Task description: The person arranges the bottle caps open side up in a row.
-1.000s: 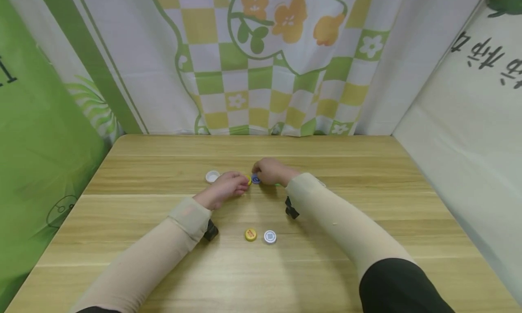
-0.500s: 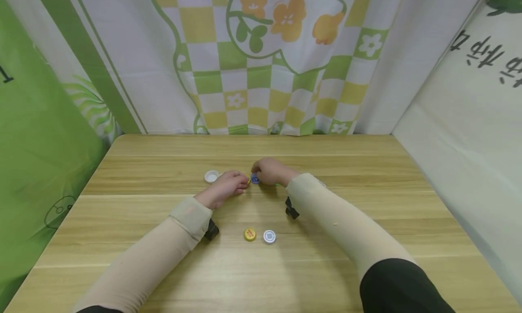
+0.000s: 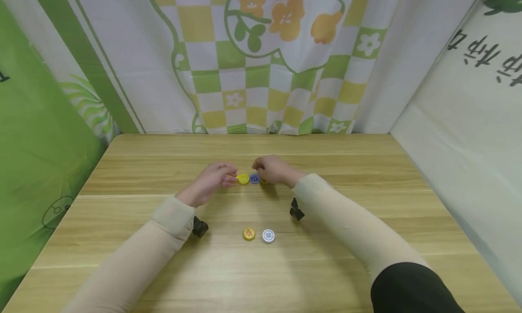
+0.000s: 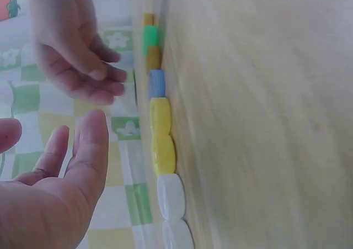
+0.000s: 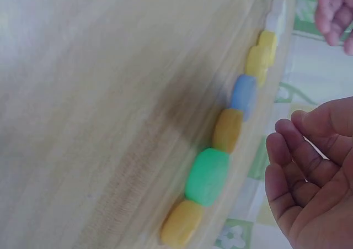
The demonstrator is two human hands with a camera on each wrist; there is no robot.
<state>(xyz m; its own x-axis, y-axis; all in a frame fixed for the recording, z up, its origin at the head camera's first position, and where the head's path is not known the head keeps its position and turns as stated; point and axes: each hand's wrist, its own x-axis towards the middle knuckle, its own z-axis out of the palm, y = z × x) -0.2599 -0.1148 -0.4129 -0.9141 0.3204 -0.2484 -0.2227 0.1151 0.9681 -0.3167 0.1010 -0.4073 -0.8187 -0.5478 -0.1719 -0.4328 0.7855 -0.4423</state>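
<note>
A row of bottle caps lies on the table, edge to edge. In the left wrist view it runs from two white caps (image 4: pixel 171 196) through two yellow caps (image 4: pixel 160 115) to a blue cap (image 4: pixel 157 84). In the right wrist view an orange cap (image 5: pixel 227 130), a green cap (image 5: pixel 208 177) and another orange cap (image 5: pixel 181 223) follow the blue one. My left hand (image 3: pixel 210 181) hovers over the white end, fingers extended and holding nothing. My right hand (image 3: pixel 275 169) is above the blue cap and its orange neighbour, fingers loosely bent with nothing between them.
Nearer to me on the wooden table (image 3: pixel 346 152) lie a yellow cap (image 3: pixel 249 233) with red print and a white cap (image 3: pixel 268 236) with a printed square. A patterned curtain (image 3: pixel 261 77) hangs at the table's back edge. Cloth sheets flank both sides.
My left hand has come away from the yellow cap and moved left and up, uncovering that cap. My right hand has lifted slightly from the blue cap and shifted a little right.
</note>
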